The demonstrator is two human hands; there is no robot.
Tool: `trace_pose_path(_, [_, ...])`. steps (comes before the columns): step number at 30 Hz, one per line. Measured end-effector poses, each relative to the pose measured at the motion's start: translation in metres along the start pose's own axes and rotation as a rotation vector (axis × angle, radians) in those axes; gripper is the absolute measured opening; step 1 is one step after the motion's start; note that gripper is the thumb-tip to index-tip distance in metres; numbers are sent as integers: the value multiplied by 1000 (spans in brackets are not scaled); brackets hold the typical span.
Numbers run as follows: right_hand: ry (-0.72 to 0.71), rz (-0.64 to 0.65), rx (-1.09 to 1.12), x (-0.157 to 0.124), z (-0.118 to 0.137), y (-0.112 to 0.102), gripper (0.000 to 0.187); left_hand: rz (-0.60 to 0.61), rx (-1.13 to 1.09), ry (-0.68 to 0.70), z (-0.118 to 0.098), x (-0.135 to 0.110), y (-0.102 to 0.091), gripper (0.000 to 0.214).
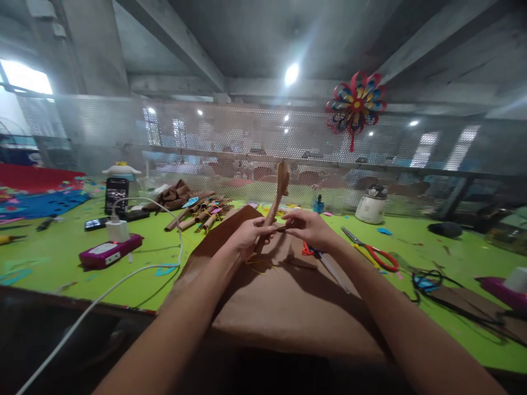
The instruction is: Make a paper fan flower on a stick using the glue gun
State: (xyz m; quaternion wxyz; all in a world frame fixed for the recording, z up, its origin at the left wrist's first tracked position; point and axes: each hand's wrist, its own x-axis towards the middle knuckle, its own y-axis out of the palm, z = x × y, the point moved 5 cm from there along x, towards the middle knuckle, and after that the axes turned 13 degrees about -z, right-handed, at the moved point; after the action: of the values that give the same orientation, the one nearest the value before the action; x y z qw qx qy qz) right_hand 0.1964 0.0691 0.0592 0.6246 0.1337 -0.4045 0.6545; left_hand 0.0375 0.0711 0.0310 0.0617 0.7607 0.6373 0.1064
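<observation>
My left hand (252, 237) is closed around the lower part of a rolled brown paper piece (279, 189), which stands upright with a frayed, leaf-like top. Close beside it, my right hand (308, 228) pinches a thin dark brown strip (281, 228) that reaches to the left hand's fingertips. Below both hands lies a large brown paper sheet (288, 312), its left edge curling up. Yellow thread (261, 267) rests on the sheet under my left hand. Partly behind the right forearm is a long-bladed tool (331, 271) with a red part at its far end; its kind is unclear.
Several brown paper rolls (206, 214) are piled at the back left. Orange-handled scissors (373, 253) lie on the right of the green table (156, 258). A white cable (123, 276) runs from a purple power strip (111, 250). A phone (116, 195) and white kettle-like container (370, 206) stand farther back.
</observation>
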Motion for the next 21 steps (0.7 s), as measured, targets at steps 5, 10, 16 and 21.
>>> trace_pose_path(5, [264,-83,413,-2,3,-9,50,19,-113,23,-5,0,-1,31])
trace_pose_path(10, [424,-53,624,-6,7,-1,43,-22,-176,-19,-3,0,-5,22])
trace_pose_path(16, [540,-118,699,-7,-4,3,34,-32,-221,11,-7,-1,-3,27])
trace_pose_path(21, [673,-68,667,-11,-5,12,32,-33,-154,125,-11,-1,-3,34])
